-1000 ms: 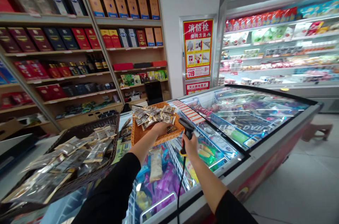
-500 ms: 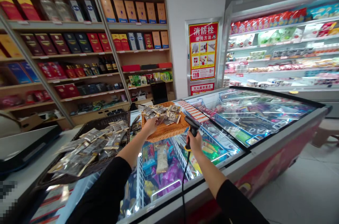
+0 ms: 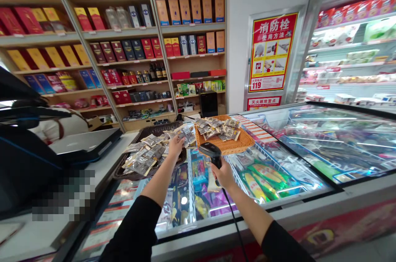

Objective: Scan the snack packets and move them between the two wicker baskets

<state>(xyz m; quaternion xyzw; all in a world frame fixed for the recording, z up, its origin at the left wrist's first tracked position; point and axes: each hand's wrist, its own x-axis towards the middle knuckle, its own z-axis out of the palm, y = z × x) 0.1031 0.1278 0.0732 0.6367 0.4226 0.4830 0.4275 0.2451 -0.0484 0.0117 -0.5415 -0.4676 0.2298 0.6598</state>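
Note:
My left hand (image 3: 176, 146) is closed on a small snack packet (image 3: 187, 133) with a clear, printed wrapper, over the right side of a dark brown wicker basket (image 3: 123, 167). Loose packets (image 3: 144, 154) of the same kind lie heaped in that basket. In my right hand (image 3: 224, 174) is a black barcode scanner (image 3: 210, 149), gripped by its handle, its head pointing left toward the packet. The scanner's cord (image 3: 232, 216) hangs down past my wrist. Just behind the scanner, an orange wicker basket (image 3: 244, 143) holds more packets (image 3: 218, 127) on the freezer's glass top.
Both baskets sit on a chest freezer (image 3: 306, 171) with a glass lid and frozen goods inside. A white counter (image 3: 55, 200) with dark equipment (image 3: 93, 146) stands at left. Shelves of boxed goods (image 3: 133, 49) line the back wall; a lit display fridge (image 3: 349, 55) is at right.
My view has turned left. My left hand has moved from the orange basket to above the dark basket, with a packet in it. The scanner has swung left toward it.

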